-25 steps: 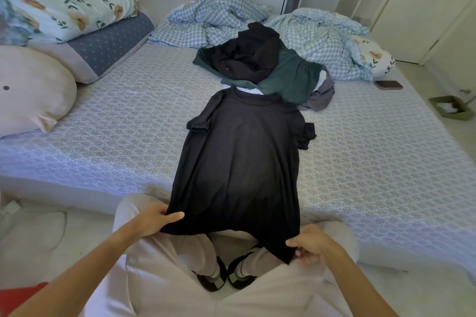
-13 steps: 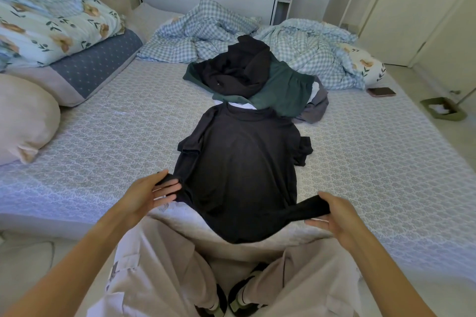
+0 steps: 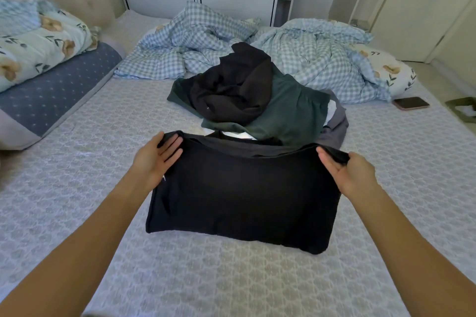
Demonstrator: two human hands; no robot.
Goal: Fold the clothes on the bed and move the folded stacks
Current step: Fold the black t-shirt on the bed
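both hands (left hand (image 3: 154,159), right hand (image 3: 353,175)) gripping black shirt (image 3: 242,198)

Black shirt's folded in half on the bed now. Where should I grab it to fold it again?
Grip the black shirt at its far corners, where the left hand and right hand already pinch it. Its long edge runs side to side, so come from the sides.

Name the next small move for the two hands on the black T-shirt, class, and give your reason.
Probably release: the left hand and right hand pinch the hem corners of the black T-shirt at its collar edge, so it already lies doubled on the bed.
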